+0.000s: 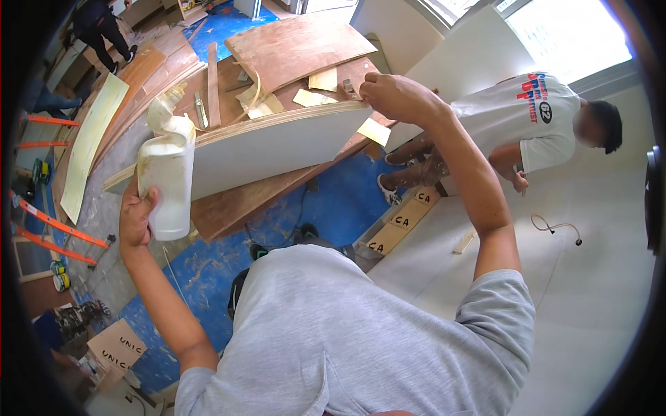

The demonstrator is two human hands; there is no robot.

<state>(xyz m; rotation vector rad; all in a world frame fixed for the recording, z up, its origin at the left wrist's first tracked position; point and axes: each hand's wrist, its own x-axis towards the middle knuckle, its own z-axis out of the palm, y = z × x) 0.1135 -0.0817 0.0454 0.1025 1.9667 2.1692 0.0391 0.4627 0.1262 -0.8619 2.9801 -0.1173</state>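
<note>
Head view: blue floor covering point(274, 215) under the work, scuffed, partly hidden by the boards and the wearer's body. Surface of stacked brown boards point(229, 211) above it; its full outline can't be made out. Co-worker point(517, 118) in a white shirt on the right, another person point(104, 31) top left, cut off by the rim.

White-faced panel point(263, 149) at the surface, pale face toward the wearer, layered wood edge up. Long axis runs from lower left to upper right; the left part is covered by the bottle and hand.

White plastic bottle point(166, 177) in front of the panel's left part, held off the surface, near upright in view — base toward the wearer, narrow yellowed top pointing away. Long axis roughly up-down, walls pinched in at the waist. Contents and fill level can't be told through the cloudy wall.

Right grip point(395, 98) at the panel's far right end, fingers bunched; can't tell if they pinch the edge or just touch it, fingertips partly hidden. Left grip point(139, 215) wrapped on the bottle's lower half, thumb in front, other fingers mostly hidden.

Slim metallic tool point(200, 111) just beyond the bottle — exact kind unclear.
</note>
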